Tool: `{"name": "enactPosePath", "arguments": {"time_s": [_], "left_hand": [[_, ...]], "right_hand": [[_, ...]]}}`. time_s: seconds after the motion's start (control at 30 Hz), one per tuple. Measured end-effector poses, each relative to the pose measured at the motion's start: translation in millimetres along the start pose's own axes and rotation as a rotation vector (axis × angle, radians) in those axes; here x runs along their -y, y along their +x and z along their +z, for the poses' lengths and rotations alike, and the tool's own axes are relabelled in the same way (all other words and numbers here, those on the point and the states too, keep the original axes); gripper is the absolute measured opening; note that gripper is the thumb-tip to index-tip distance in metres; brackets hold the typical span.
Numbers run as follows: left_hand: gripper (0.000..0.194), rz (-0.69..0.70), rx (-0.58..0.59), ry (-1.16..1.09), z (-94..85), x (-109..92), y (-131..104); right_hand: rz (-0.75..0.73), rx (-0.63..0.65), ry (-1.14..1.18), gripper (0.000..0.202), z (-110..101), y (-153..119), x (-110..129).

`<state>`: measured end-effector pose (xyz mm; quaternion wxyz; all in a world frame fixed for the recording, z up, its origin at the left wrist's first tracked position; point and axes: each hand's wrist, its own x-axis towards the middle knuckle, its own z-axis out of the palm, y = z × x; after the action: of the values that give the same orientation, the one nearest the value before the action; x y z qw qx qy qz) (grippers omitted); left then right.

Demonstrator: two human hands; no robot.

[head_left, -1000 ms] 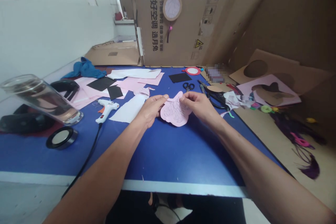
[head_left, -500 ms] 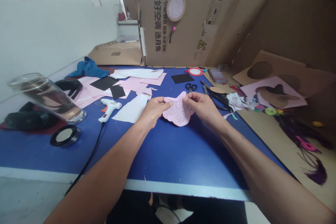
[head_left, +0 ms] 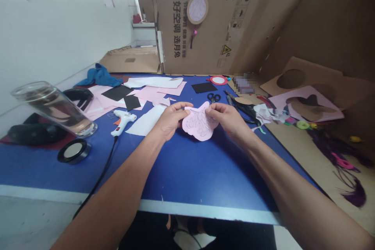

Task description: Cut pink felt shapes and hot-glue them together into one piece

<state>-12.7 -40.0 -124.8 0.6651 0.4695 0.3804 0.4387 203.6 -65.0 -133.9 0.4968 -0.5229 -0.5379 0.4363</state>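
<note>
A pink paper cutout (head_left: 200, 125) with a wavy edge and dark line drawing is held up between both hands, over the blue table (head_left: 187, 179). My left hand (head_left: 173, 119) pinches its upper left edge between thumb and fingers. At the upper right edge, my right hand (head_left: 223, 116) grips the same cutout. Just behind it lie black-handled scissors (head_left: 213, 97). Left of my left hand rest a white paper sheet (head_left: 143, 120) and a white glue gun (head_left: 123, 121) with a black cord.
A tall glass of liquid (head_left: 58, 111) and a black round container (head_left: 74, 150) stand at left. Pink and black sheets (head_left: 114, 93) lie behind. Pliers (head_left: 243, 107), crumpled white paper (head_left: 268, 113) and purple tassels (head_left: 353, 191) are at right. A cardboard box (head_left: 216, 54) rises at the back.
The fingers of my left hand have shifted slightly along the cutout's upper edge, uncovering more of its left side. The cutout stays in both hands, nearly in place.
</note>
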Motion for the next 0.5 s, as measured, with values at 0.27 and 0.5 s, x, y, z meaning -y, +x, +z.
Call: {"name": "enactPosePath", "arguments": {"time_s": [0.27, 0.5], "left_hand": [[0.036, -0.004, 0.080, -0.064, -1.4, 2, 0], [0.023, -0.018, 0.025, 0.020, 1.1, 12, 5]], "right_hand": [[-0.006, -0.001, -0.005, 0.036, 1, 0, 1], [-0.037, 0.049, -0.048, 0.032, 3, -3, 5]]}}
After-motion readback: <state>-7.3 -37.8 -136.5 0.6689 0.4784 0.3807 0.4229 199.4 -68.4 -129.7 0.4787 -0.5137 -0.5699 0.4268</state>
